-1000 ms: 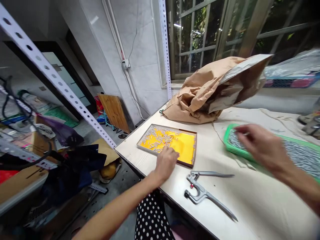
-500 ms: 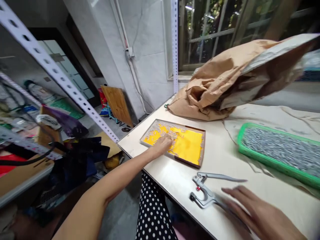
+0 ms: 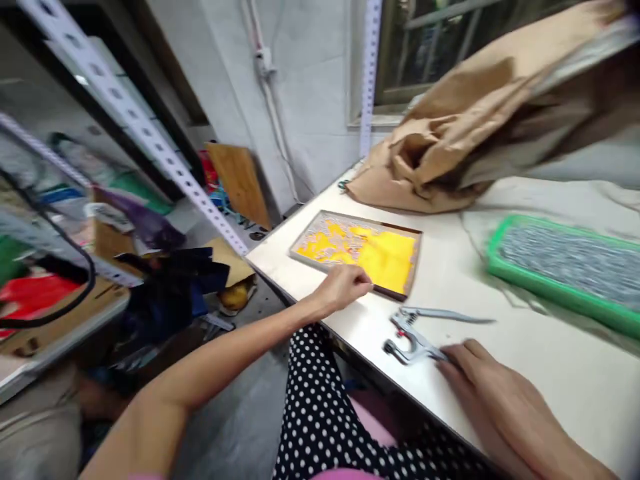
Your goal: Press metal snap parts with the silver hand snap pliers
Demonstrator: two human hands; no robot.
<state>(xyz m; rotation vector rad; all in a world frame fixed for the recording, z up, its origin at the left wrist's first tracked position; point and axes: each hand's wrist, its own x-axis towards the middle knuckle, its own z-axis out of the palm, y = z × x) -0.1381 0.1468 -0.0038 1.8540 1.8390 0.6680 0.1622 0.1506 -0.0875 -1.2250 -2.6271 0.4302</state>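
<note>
My left hand [image 3: 346,287] is at the near edge of a shallow tray [image 3: 414,267], its fingers pinched together. Whatever lies between those fingertips is too small to make out. Small pale pieces are scattered over the tray's yellow bottom, thickest on the left. Silver hand pliers [image 3: 420,345] of the snap-fastening kind, with a spring and a C-shaped jaw, lie on the table with their handles spread. My right hand [image 3: 493,380] is closed on the lower handle, hiding most of it.
A green tray [image 3: 560,287] full of small grey metal pieces stands at the right. Behind the shallow tray slumps a large brown paper sack [image 3: 440,153]. The near edge of the pale table [image 3: 350,323] runs above my lap. A perforated metal post [image 3: 145,133] slants across the left.
My left hand has pulled back from the middle of the shallow tray to its near edge. My right hand has come down onto the pliers' lower handle. The view has shifted.
</note>
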